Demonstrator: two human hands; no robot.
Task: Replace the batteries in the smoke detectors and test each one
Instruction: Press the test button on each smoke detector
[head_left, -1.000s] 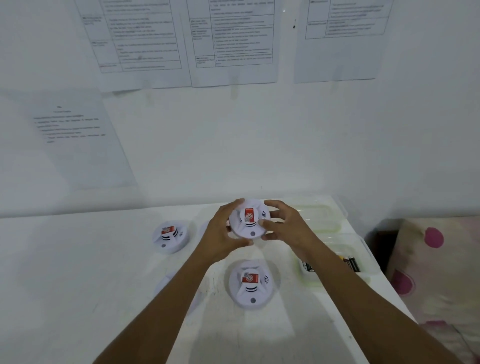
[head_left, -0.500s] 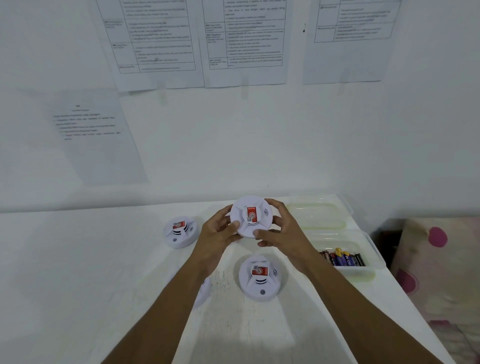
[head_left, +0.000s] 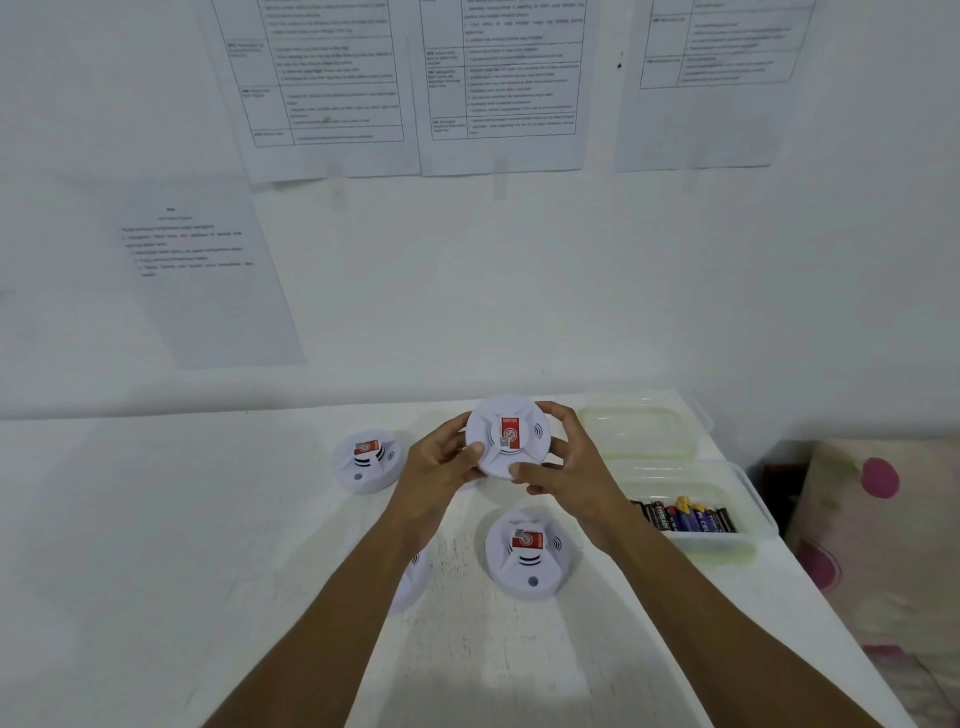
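Both hands are up over the tabletop (head_left: 208, 519), and between them is the held smoke detector (head_left: 506, 436): a round, smooth white plastic disc, its face tilted toward the camera, with a red label and a small printed code square at the middle. The left hand (head_left: 441, 462) grips its left rim with curled fingers (head_left: 470, 454). The right hand (head_left: 566, 467) wraps the right rim, thumb across the lower edge. The underside is out of sight.

On the white, slightly scuffed tabletop sits a second detector (head_left: 368, 461) to the left, domed, with dark vent slots. A third detector (head_left: 529, 553) lies nearer, just below the hands, with a small round button at its front. A fourth detector (head_left: 415, 577) is mostly hidden behind the left forearm; only a curved white edge shows.

To the right, a clear plastic tub (head_left: 727, 543) holds batteries (head_left: 685, 517), dark and blue cylinders lying in a row, partly blocked by the right wrist. Behind it lies another clear plastic piece (head_left: 641, 426); tub or lid, I cannot tell. The printed sheets (head_left: 332, 88) on the wall are too blurred to read. A cushion (head_left: 878, 519) with pink dots is cut off at the right edge.
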